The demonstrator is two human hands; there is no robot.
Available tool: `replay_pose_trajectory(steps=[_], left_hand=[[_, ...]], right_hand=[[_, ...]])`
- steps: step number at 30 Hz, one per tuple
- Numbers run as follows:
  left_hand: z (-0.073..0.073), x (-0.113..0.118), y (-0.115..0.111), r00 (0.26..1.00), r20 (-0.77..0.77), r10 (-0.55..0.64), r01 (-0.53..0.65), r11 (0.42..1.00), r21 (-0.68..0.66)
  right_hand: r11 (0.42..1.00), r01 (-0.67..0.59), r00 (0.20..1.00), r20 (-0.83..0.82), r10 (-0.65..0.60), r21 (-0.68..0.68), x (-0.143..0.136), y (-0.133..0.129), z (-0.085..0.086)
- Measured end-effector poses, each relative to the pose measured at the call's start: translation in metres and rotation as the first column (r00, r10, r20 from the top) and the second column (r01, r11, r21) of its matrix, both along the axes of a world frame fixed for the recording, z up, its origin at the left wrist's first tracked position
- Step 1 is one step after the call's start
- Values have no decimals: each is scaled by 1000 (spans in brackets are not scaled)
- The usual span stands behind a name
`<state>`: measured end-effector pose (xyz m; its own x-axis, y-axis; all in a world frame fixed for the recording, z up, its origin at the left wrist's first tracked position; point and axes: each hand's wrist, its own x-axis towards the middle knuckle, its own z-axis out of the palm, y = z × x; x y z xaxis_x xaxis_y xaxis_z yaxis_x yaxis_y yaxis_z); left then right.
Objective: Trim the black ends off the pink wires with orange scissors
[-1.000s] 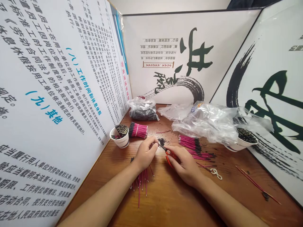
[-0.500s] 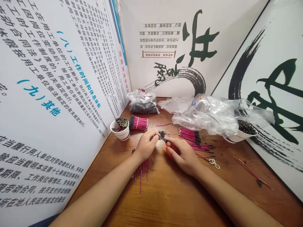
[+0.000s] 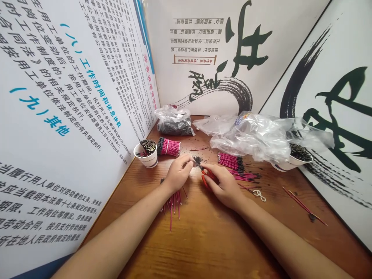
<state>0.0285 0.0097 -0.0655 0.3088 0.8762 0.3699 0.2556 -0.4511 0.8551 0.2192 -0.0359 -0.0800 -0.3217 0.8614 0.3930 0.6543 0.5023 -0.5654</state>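
Note:
My right hand (image 3: 225,184) is closed around the orange handles of a pair of scissors (image 3: 209,177). Their dark blades point left, up to the fingertips of my left hand (image 3: 180,173). Thumb and forefinger of that hand are pinched together at the blade tips; what they hold is too small to make out. Under my left wrist lies a loose bunch of pink wires (image 3: 174,205) with black ends, partly hidden. Small black scraps (image 3: 198,159) are strewn on the table just beyond the blades.
A tied wire bundle (image 3: 170,147) lies beside a paper cup (image 3: 149,161) of black-ended wires at left. More wires (image 3: 231,162) lie at right, near clear plastic bags (image 3: 250,135) and another cup (image 3: 283,166). A white twisted cord (image 3: 259,195) is at right. Printed boards (image 3: 200,89) wall the table.
The view has shifted slightly, so the table items appear a little higher and farther left. Both hands keep nearly the same pose, with the scissors still at my left fingertips.

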Motion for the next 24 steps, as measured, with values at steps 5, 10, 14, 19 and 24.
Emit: replay_pose_trajectory(steps=[5,10,14,19,24], left_hand=[[2,1,0,1000,-2,-5,5,1000,0],[3,1,-1,1000,-14,1,-1,1000,-11],[3,1,-1,1000,-4,-1,1,1000,-4],[4,2,-1,1000,-5,-7,7,1000,-16],[5,2,-2,1000,-18,3,-3,1000,-19]], right_hand=[[1000,-17,1000,3,17,3,-1,0,2],[1000,-16,1000,7,16,-5,-1,1,1],[1000,-6,1000,19,6,-5,-1,1,0],[1000,-2,1000,10,2,26,0,1,0],[1000,6,1000,12,-6,1,-1,0,2]])
